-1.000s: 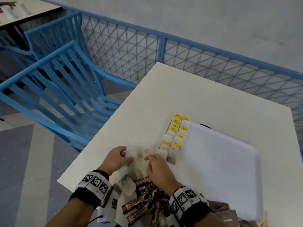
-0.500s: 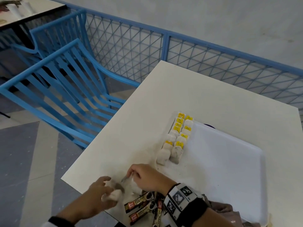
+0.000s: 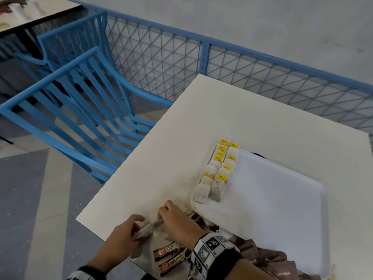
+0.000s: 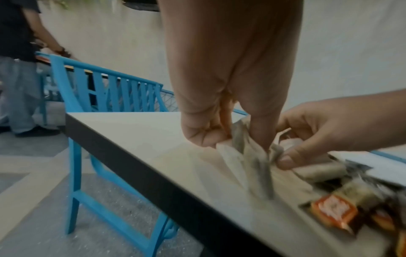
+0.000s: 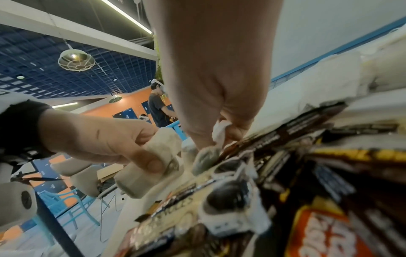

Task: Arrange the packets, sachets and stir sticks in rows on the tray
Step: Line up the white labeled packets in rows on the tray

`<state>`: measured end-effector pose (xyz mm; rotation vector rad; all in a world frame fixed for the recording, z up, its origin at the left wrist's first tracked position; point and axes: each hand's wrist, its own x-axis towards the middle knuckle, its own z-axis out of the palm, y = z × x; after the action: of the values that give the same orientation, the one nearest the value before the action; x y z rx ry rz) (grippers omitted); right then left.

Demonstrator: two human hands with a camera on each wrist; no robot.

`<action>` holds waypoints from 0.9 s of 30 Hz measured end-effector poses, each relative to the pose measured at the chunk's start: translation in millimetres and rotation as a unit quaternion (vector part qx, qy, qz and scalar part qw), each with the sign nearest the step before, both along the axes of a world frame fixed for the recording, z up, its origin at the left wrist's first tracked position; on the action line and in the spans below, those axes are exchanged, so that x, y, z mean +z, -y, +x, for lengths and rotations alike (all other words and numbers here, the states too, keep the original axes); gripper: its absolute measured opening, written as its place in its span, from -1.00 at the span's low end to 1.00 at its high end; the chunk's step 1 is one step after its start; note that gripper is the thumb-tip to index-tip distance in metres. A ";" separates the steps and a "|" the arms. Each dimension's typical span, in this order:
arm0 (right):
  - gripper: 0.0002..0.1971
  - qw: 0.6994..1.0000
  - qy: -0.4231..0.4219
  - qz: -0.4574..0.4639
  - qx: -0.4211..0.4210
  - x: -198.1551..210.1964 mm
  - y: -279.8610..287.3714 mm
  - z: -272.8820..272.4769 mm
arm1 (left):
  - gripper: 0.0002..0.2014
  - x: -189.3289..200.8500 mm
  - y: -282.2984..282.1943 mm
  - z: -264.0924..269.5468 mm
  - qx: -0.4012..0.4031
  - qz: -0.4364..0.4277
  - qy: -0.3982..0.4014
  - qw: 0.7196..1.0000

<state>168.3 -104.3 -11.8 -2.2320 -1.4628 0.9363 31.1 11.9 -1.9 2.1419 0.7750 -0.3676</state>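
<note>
Since half a second ago the left hand (image 3: 123, 237) has slid further onto the table (image 3: 232, 122) from its near-left corner, and the right hand (image 3: 177, 223) has shifted a little toward the tray (image 3: 282, 199); the two rows of tea bags (image 3: 217, 172) on the tray lie as they did.

The left hand pinches a crumpled tea bag (image 4: 246, 153) between thumb and curled fingers, just above the tabletop. The right hand, fingers curled, pinches the other end of the same bundle of pale bags (image 5: 217, 133), so the two hands touch through it. In the wrist views the bags are blurred, and how many each hand holds cannot be told.

Dark coffee sachets (image 3: 171, 253) lie loose on the table just under the right wrist, some reaching the near edge. Brown sugar packets (image 3: 278, 263) are heaped on the tray's near corner.

The hands work right beside the table's near-left corner, with the floor below. The rows of tea bags hug the tray's left rim; the tray's white surface to their right is open. The blue chair (image 3: 84, 110) stands beside the table's left edge, and the blue railing (image 3: 262, 63) runs behind its far edge.
</note>
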 end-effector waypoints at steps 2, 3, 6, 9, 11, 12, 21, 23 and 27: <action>-0.78 0.999 -0.028 0.005 -0.029 0.3 0.5 4.0 | -0.78 3.8 -1.7 3.4 0.001 0.009 -0.004 1.000; -0.82 0.997 -0.048 0.015 -0.053 2.9 1.5 7.3 | -0.85 6.4 -2.5 6.2 0.013 0.006 0.002 1.000; -0.84 0.983 -0.110 0.057 -0.135 14.9 8.2 23.6 | -0.85 11.6 -5.6 15.7 0.092 -0.068 0.045 0.992; -0.77 0.959 -0.162 0.095 -0.211 28.2 18.0 42.1 | -0.82 21.6 -7.5 32.9 0.161 -0.201 0.101 0.961; -0.77 0.944 -0.193 0.105 -0.247 36.6 24.2 52.0 | -0.70 26.5 -5.0 45.4 0.166 -0.243 0.129 0.947; -0.80 0.939 -0.203 0.108 -0.257 40.1 27.1 55.8 | -0.67 29.4 -1.9 52.4 0.170 -0.259 0.137 0.941; -0.78 0.915 -0.267 0.137 -0.269 57.1 53.4 63.1 | -0.43 46.8 30.8 97.8 0.144 -0.457 0.111 0.871; -0.79 0.909 -0.252 0.156 -0.291 55.9 57.4 62.3 | -0.46 50.7 37.2 102.8 0.126 -0.480 0.110 0.861; -0.77 0.890 -0.219 0.197 -0.348 55.2 64.5 62.9 | -0.65 54.5 46.3 108.0 0.034 -0.458 0.143 0.877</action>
<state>231.2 -168.8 43.4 -1.8464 -0.5121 0.7368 139.2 -34.5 52.5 1.2231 0.3723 -0.2857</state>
